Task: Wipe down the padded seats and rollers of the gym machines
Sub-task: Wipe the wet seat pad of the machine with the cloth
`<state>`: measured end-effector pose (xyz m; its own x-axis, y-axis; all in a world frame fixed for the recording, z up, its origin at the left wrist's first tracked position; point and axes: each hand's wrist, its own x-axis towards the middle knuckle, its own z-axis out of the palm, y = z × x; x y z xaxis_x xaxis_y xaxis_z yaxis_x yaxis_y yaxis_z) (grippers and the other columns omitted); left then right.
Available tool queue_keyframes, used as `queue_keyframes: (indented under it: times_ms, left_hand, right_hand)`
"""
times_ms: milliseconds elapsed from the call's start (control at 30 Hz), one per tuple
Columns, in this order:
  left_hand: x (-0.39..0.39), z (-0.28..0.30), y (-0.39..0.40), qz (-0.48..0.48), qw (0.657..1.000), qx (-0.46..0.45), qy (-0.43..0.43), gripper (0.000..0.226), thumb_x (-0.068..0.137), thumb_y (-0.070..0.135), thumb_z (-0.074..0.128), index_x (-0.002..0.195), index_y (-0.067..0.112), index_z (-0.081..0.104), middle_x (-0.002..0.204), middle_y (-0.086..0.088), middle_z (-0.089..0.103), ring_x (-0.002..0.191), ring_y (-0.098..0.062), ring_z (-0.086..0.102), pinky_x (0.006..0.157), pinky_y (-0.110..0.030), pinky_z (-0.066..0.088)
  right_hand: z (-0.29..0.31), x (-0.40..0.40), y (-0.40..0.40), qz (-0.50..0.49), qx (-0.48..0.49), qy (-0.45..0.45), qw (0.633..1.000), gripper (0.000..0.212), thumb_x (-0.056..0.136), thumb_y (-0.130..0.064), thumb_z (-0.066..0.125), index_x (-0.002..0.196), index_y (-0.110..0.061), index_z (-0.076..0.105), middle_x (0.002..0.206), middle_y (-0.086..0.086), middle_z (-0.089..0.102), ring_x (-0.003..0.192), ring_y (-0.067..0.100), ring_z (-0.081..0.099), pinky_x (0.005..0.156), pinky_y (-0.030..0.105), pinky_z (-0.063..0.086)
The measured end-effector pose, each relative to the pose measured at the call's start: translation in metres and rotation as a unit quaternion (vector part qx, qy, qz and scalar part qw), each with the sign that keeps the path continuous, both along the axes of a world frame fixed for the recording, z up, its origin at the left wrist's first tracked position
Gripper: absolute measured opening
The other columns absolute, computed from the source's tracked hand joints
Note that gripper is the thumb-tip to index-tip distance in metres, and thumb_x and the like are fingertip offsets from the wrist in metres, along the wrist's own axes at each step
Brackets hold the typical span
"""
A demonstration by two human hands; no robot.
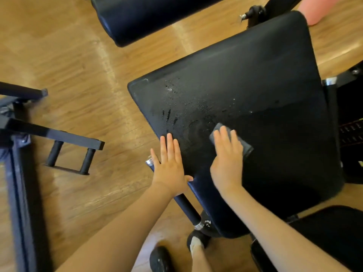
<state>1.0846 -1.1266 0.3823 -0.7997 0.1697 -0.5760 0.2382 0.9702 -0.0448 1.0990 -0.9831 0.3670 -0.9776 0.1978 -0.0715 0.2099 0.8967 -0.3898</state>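
two hands on a wet black seat pad, one pressing a folded cloth

the padded seat point(245, 95) fills the centre and right of the frame, its left edge running diagonally from mid-frame down toward the bottom centre, with droplets and smears across its near half. the right hand point(227, 161) lies flat with fingers straight, pressing a dark grey cloth point(245, 147) onto the pad, well inside its edges. the left hand point(170, 165) is spread open and flat, holding nothing, resting over the pad's left edge above a black handle bar point(187, 209). left of that edge is open wooden floor point(78, 65), then a dark metal frame point(39, 134) at far left. a black roller pad point(141, 18) sits at upper centre.
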Motion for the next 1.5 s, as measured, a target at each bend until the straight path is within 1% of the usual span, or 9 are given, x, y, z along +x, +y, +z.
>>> queue_keyframes:
  times_ms: [133,233,467,633,800,933,1133,1267,1500]
  left_hand:
    - [0.001,-0.003,-0.011,-0.013,0.999,0.036,0.021,0.113,0.083,0.067,0.047,0.130,0.005,-0.035,0.136,-0.012,-0.046,0.128,-0.030,-0.041,0.113,-0.059,-0.007]
    - [0.000,-0.001,-0.027,-0.039,0.995,0.073,0.056,0.106,0.081,0.070,0.046,0.136,0.014,-0.027,0.141,-0.001,-0.036,0.131,-0.019,-0.036,0.114,-0.051,-0.010]
    - [-0.003,-0.014,-0.049,-0.092,0.987,0.114,0.068,0.100,0.074,0.071,0.032,0.147,0.010,-0.001,0.154,-0.011,0.005,0.143,-0.025,-0.001,0.110,-0.051,0.021]
    - [-0.009,-0.008,-0.054,-0.093,0.985,0.141,0.033,0.101,0.084,0.065,0.048,0.140,0.022,-0.024,0.145,0.002,-0.034,0.133,-0.016,-0.040,0.117,-0.048,-0.005]
    - [-0.005,-0.013,-0.071,0.044,0.975,0.196,0.091,0.116,0.070,0.060,0.070,0.149,0.015,0.000,0.156,-0.003,-0.004,0.144,-0.022,-0.006,0.111,-0.051,0.008]
    - [-0.011,-0.014,-0.076,0.016,0.979,0.187,0.079,0.123,0.066,0.066,0.068,0.149,0.017,-0.010,0.156,-0.003,-0.010,0.144,-0.020,-0.016,0.111,-0.052,0.005]
    - [-0.027,0.001,-0.056,0.013,0.981,0.177,0.077,0.119,0.067,0.067,0.065,0.149,0.006,0.003,0.154,-0.011,-0.011,0.143,-0.020,-0.015,0.110,-0.050,-0.002]
    - [-0.039,0.007,-0.041,-0.005,0.990,0.132,0.056,0.122,0.071,0.073,0.057,0.147,0.006,-0.013,0.145,-0.007,-0.034,0.136,-0.021,-0.031,0.112,-0.046,-0.011]
    - [-0.040,0.028,-0.004,0.072,0.995,0.072,0.023,0.135,0.063,0.086,0.046,0.146,-0.001,-0.015,0.153,-0.021,-0.022,0.141,-0.034,-0.023,0.114,-0.046,-0.008]
  right_hand:
    - [-0.008,0.024,-0.038,0.160,0.012,-0.040,0.986,0.083,0.059,-0.019,0.084,0.133,-0.010,0.048,0.140,0.007,0.046,0.132,0.032,0.038,0.102,0.043,0.037]
    - [-0.011,0.025,-0.030,0.209,0.036,-0.018,0.977,0.071,0.068,-0.028,0.075,0.132,-0.010,0.050,0.138,0.006,0.049,0.130,0.031,0.041,0.103,0.042,0.037]
    - [-0.001,0.010,0.002,0.358,0.104,0.025,0.928,0.057,0.070,-0.019,0.072,0.126,-0.016,0.058,0.133,0.003,0.055,0.128,0.025,0.045,0.101,0.048,0.037]
    - [-0.002,-0.017,0.011,0.469,0.122,0.035,0.874,0.054,0.071,-0.015,0.072,0.124,-0.015,0.059,0.134,0.004,0.053,0.128,0.023,0.045,0.103,0.042,0.034]
    - [-0.003,-0.027,-0.022,0.427,0.086,0.047,0.899,0.047,0.077,-0.016,0.058,0.124,-0.015,0.059,0.134,0.003,0.054,0.127,0.023,0.047,0.103,0.040,0.037]
    - [0.000,-0.026,-0.029,0.410,0.068,0.039,0.908,0.043,0.082,-0.016,0.049,0.123,-0.014,0.059,0.133,0.005,0.054,0.126,0.024,0.047,0.101,0.039,0.039]
    - [0.002,-0.035,-0.013,0.458,0.072,0.014,0.886,0.062,0.063,-0.009,0.075,0.123,-0.012,0.059,0.134,0.005,0.054,0.125,0.024,0.048,0.101,0.038,0.039]
    - [0.001,-0.038,0.000,0.454,0.075,0.012,0.888,0.068,0.058,-0.004,0.078,0.123,-0.013,0.059,0.134,0.004,0.054,0.127,0.025,0.046,0.105,0.036,0.031]
    - [-0.005,-0.049,0.077,0.309,0.044,0.054,0.949,0.066,0.060,0.018,0.070,0.120,-0.006,0.060,0.130,0.012,0.056,0.124,0.032,0.046,0.103,0.045,0.029]
